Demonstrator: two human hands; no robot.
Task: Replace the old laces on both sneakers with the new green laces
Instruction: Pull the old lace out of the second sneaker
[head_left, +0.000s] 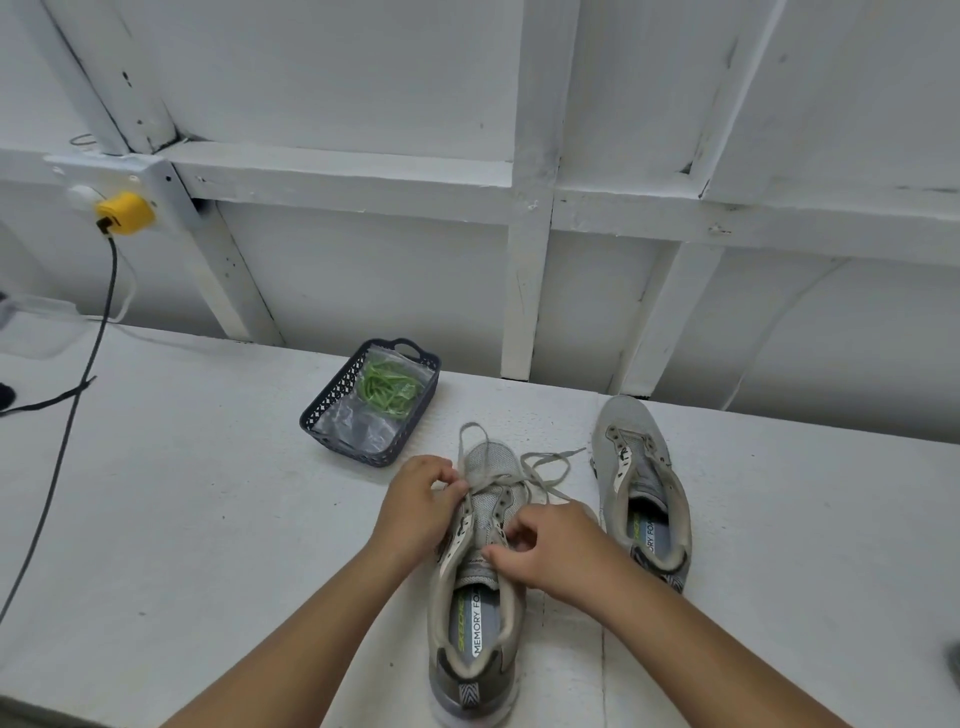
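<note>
Lying between both hands (415, 501), the near sneaker (480, 587) keeps its grey lace (540, 470).

A plain workshop or shed: white-painted timber-framed wall (530, 218), rough white bench (182, 493), yellow plug (124, 213) in a socket.

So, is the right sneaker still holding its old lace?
No, the right sneaker shows bare eyelets and no lace.
</note>
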